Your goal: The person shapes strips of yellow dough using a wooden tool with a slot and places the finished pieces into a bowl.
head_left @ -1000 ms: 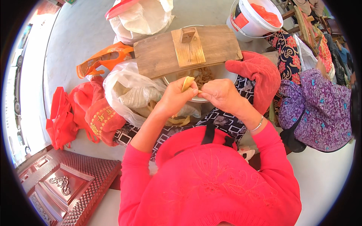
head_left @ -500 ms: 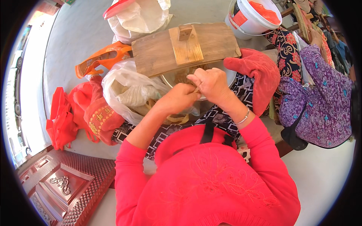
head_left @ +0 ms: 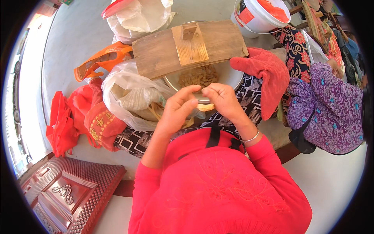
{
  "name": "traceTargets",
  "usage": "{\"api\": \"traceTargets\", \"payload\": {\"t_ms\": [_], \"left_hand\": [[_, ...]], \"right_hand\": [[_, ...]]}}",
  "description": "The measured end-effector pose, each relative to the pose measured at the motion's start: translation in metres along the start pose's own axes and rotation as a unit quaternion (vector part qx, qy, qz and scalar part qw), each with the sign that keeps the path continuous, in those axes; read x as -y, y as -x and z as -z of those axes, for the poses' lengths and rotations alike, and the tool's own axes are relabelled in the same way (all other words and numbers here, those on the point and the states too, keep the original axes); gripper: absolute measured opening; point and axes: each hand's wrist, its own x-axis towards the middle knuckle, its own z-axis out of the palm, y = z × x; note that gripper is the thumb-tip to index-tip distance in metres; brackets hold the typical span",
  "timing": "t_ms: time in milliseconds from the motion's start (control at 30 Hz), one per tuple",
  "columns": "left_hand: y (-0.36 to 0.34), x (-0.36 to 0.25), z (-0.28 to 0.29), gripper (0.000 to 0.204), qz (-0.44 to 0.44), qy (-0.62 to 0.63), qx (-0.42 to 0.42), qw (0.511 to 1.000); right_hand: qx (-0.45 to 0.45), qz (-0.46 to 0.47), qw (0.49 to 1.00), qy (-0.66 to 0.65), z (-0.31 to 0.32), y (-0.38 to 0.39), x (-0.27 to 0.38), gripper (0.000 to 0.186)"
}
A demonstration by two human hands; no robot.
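My right hand (head_left: 223, 100) is closed on a pale yellow, peel-like strip (head_left: 205, 107), which sticks out below its curled fingers toward the left. My left hand (head_left: 177, 108) is close beside it, its thumb and forefinger apart; the forefinger tip reaches the right fingertips, and the thumb is near the strip's left end. Just beyond both hands, a light metal basin (head_left: 232, 81) holds a heap of brownish, wet-looking pieces (head_left: 200, 75). Across the basin's far side rests a wooden board (head_left: 156, 54) with an upright wooden block (head_left: 189, 31) on it. What the pieces are, I cannot tell.
A white plastic bag (head_left: 120, 84) lies left of the basin, near an orange bag (head_left: 93, 66) and red bags (head_left: 60, 124). A white bucket (head_left: 249, 19) and white sack (head_left: 136, 23) stand beyond. Red cloth (head_left: 269, 78) hangs at right, near another person's purple sleeve (head_left: 335, 105).
My hands have drawn back toward me from over the basin, and their fingers have parted somewhat. The yellow strip now shows between them, and the brownish heap is uncovered.
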Motion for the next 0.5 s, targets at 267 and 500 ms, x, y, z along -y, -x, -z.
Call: {"api": "traceTargets", "payload": {"t_ms": [267,500], "left_hand": [[0.015,0.028,-0.010,0.049,0.059,0.479,-0.011,0.876],[-0.001,0.041,-0.007,0.015,0.084,0.479,-0.079,0.870]], "right_hand": [[-0.113,0.063,0.992,-0.006,-0.009,0.001,-0.006,0.024],[0.057,0.036,0.952,-0.298,-0.018,0.012,-0.015,0.038]]}}
